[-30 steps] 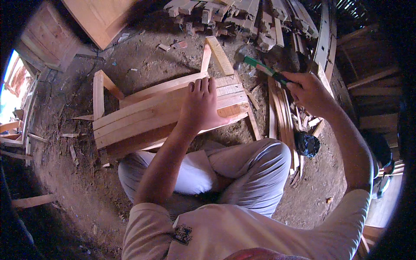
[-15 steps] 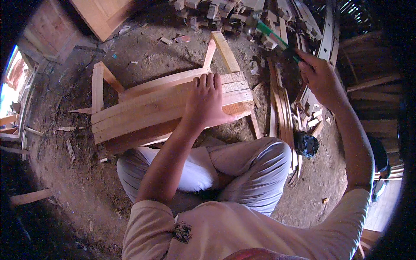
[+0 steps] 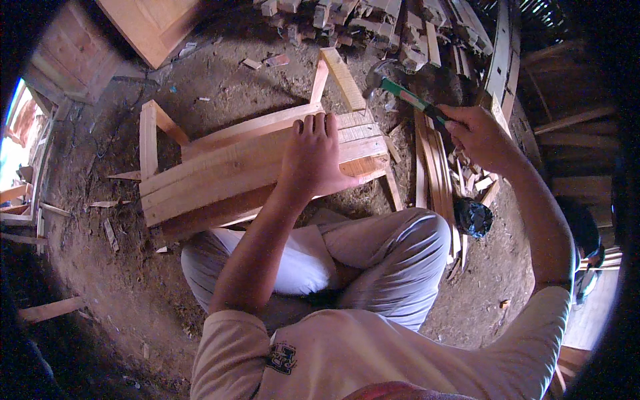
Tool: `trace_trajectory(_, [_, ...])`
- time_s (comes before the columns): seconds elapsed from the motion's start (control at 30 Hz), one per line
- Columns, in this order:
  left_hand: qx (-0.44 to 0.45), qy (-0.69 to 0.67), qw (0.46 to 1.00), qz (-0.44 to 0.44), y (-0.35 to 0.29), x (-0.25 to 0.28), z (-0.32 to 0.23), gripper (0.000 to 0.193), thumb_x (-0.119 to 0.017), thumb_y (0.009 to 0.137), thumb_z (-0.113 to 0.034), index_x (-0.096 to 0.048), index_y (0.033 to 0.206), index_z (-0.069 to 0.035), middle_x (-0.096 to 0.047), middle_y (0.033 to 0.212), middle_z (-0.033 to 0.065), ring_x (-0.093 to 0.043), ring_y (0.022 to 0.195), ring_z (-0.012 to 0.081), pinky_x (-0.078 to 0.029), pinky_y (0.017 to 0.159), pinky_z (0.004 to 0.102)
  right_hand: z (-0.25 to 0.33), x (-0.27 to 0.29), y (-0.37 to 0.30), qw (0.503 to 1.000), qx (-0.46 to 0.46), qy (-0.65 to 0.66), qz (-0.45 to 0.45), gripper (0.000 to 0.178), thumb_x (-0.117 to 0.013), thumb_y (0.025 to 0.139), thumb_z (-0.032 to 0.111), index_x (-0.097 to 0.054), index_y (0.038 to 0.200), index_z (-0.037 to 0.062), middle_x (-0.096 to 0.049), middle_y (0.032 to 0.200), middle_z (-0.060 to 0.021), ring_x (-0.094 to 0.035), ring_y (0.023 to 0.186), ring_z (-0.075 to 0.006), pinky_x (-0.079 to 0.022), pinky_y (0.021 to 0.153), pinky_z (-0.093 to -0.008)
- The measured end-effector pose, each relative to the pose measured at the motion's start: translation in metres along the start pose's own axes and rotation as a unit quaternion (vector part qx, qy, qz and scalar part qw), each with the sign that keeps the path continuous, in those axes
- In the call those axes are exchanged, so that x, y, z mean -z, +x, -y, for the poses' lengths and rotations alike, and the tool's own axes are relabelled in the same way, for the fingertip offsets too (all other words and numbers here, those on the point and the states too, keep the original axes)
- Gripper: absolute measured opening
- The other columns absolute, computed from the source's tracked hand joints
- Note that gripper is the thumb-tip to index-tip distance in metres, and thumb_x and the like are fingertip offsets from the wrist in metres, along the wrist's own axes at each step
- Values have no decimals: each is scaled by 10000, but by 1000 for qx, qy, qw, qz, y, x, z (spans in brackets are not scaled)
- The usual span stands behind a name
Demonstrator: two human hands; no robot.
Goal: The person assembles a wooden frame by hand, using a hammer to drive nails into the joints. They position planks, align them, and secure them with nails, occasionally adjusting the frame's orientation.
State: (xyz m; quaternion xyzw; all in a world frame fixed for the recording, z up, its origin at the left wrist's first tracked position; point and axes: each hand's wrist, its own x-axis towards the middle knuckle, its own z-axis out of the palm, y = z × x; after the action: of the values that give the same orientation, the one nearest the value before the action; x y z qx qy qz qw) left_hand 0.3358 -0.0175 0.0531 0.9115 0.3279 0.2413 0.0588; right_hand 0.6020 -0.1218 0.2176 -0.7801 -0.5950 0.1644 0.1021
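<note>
- White daylight fills an opening [image 3: 21, 137] at the far left edge
- Loose wood strip [image 3: 50, 311] lying low on the left, on the brown earth floor [image 3: 113, 280]
- Panelled wooden board [image 3: 143, 30] at the upper left, its lower corner pointing toward the floor
- Pale wooden frame [image 3: 213, 171] across the middle, just beyond the crossed legs, long boards side by side, its left end by the left knee; one upright [image 3: 149, 140] rises at its far left, another [image 3: 343, 80] at its far right
- Left hand [image 3: 310, 157] flat on the frame's boards toward their right end, four fingers close together and reaching over the top, thumb spread out to the right
- Grey trousers [image 3: 393, 260] on legs folded in front of the frame
- Stacked timber [image 3: 360, 28] along the top, cut ends facing this way
- Green-handled hammer [image 3: 407, 95], its head raised beside the right upright, apart from it
- Long thin strips [image 3: 433, 167] on the ground right of the frame
- Black plastic bag [image 3: 475, 218] just beside those strips
- Right hand [image 3: 481, 137] with fingers curled around the hammer's dark grip
</note>
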Motion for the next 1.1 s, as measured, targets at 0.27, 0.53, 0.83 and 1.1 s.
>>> trace_trajectory(0.27, [-10,-15,999,-26,0,-6,-1,1106,-826,523,-726,-491,1210,73,-554,1126,189,-554,1073,347,-431,985,473,11,16,-12,986,-33,137,-93,386,-581,1016,187,-605,1368,28,-578,743,-36,-518,647,-79,-458,576,-301])
trace_trajectory(0.53, [11,-12,998,57,-1,0,-2,1269,-793,589,-759,-359,1401,116,-496,1352,292,-481,1281,436,-346,1131,522,-26,-67,-118,867,-213,418,-168,420,-609,1013,143,-540,1418,58,-630,865,-20,-590,706,-91,-480,610,-227])
trace_trajectory(0.83, [142,-257,956,23,71,-29,-1,588,-785,878,-288,-553,1327,13,-601,1293,243,-581,1189,345,-468,1020,439,-30,-172,-270,755,-340,556,-75,272,-642,996,174,-593,1222,31,-554,690,-6,-490,490,-70,-352,423,-248])
trace_trajectory(1.1, [130,-283,950,22,85,-71,36,232,-655,977,-119,-655,1125,59,-713,1058,130,-670,963,200,-532,885,346,-63,-152,-313,941,-168,230,186,256,-646,972,285,-640,1106,68,-733,885,-133,-703,813,-349,-539,744,-468])
